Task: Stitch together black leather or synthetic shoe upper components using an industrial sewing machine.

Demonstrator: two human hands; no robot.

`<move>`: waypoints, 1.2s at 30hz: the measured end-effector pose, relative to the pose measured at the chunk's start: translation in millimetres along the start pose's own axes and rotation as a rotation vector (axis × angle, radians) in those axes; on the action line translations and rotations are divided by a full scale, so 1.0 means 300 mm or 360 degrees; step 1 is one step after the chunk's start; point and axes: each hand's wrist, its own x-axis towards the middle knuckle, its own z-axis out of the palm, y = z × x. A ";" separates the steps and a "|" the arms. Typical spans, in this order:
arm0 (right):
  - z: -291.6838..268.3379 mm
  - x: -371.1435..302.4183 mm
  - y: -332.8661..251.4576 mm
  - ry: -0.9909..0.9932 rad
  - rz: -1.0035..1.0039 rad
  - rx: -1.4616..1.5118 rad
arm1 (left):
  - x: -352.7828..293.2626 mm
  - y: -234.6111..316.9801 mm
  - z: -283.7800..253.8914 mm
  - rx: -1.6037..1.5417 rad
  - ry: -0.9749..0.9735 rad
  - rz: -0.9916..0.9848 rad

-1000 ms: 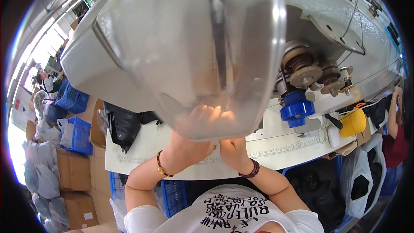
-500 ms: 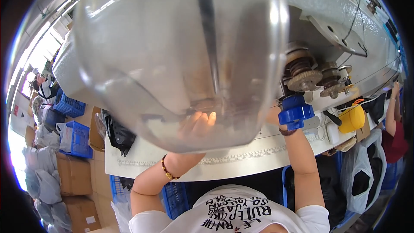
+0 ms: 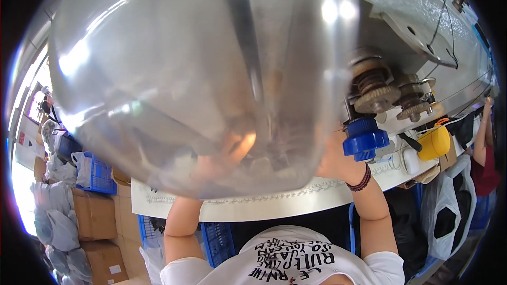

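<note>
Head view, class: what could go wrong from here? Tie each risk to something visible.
The clear cover blurs the left hand behind it, so that hand's position might be misjudged. The right hand has a dark red bracelet at its wrist, which could snag if it nears the exposed metal discs.

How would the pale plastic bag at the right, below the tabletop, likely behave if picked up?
The pale plastic bag would probably flop and change shape, as its thin, translucent film is creased. If the dark material showing through its gaps lies inside, it might sag and feel heavier than film alone.
</note>
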 end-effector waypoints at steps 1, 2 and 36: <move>0.003 -0.004 0.009 -0.0001 -0.0009 -0.0021 | -0.001 -0.016 0.006 -0.0029 0.0003 0.0032; 0.010 -0.002 0.020 -0.0007 -0.0032 0.0064 | -0.002 -0.025 0.008 -0.0106 0.0027 0.0013; 0.089 0.007 0.002 0.0276 0.0011 0.0419 | 0.078 0.191 -0.026 0.0095 0.0229 -0.0098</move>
